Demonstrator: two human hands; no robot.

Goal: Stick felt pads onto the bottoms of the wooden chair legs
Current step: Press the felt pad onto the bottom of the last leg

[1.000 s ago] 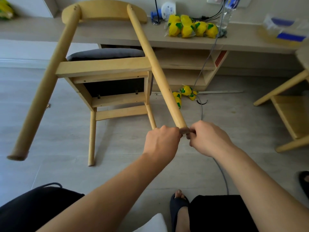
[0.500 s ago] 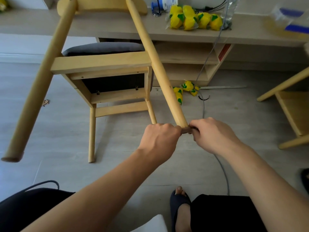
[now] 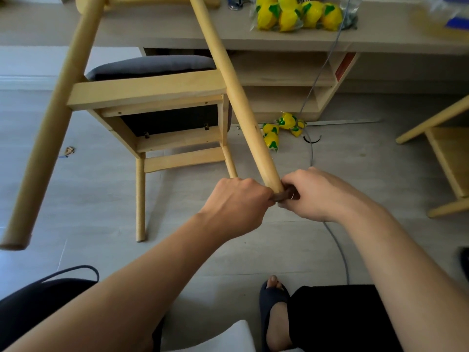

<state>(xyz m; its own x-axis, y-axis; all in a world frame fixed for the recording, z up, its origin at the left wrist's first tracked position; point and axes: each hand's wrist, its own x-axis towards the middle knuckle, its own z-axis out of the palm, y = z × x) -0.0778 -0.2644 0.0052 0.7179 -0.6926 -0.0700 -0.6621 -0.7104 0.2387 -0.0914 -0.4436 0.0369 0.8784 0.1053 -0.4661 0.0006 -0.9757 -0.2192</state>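
Down at the middle of our view, we have both hands meeting at the tip of one raised leg (image 3: 236, 92) of the wooden chair (image 3: 152, 90), which is tipped back with its legs pointing toward us. We see a dark brown felt pad (image 3: 280, 196) sitting right on the bottom end of that leg. Our left hand (image 3: 238, 199) curls in from the left and pinches the pad's edge, knuckles up. Our right hand (image 3: 322, 194) comes in from the other side, fingers bent round the pad and thumb against it. We can't make out how flat the pad sits, as the fingers cover most of it. Out on the left, a second leg (image 3: 45, 148) hangs free. Beyond the chair, yellow packets (image 3: 291, 13) lie on the desk (image 3: 177, 34), and a grey cable (image 3: 337, 245) trails across the floor (image 3: 88, 199).
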